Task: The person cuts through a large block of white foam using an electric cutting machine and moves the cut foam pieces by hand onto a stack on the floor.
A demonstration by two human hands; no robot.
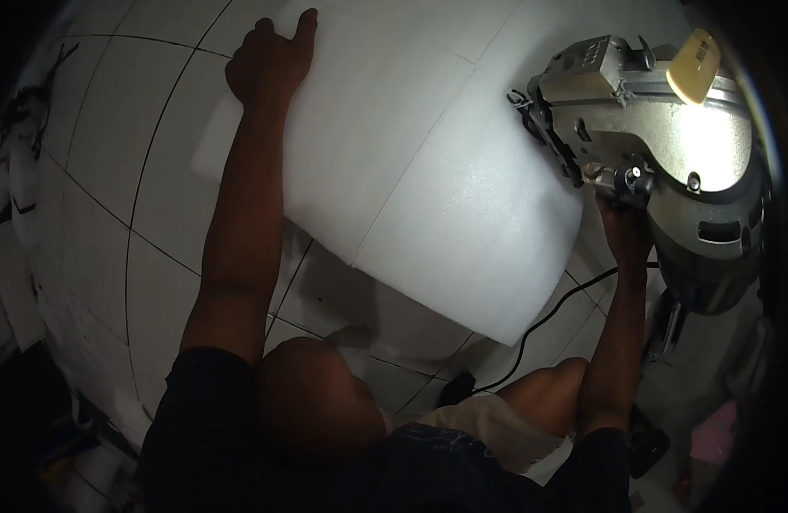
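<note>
My left hand [271, 64] rests on the upper left part of a translucent white foam-like sheet [445, 205]. Its thumb points away from the other fingers, which look bent and show only in part. My right hand [623, 227] reaches under a bulky grey metal power machine [616, 115] and grips it from below; the machine's body hides most of the fingers. The machine stands at the sheet's right edge. A yellowish tag [695, 67] sits on its top, and bright light falls on its casing.
Pale floor tiles [94, 214] with dark joints extend around the sheet. A black cord [552, 308] runs from the machine toward my legs. Dark cluttered items [24, 128] lie at the far left, and a pink item [714, 433] lies at lower right. Another person's head cannot be made out.
</note>
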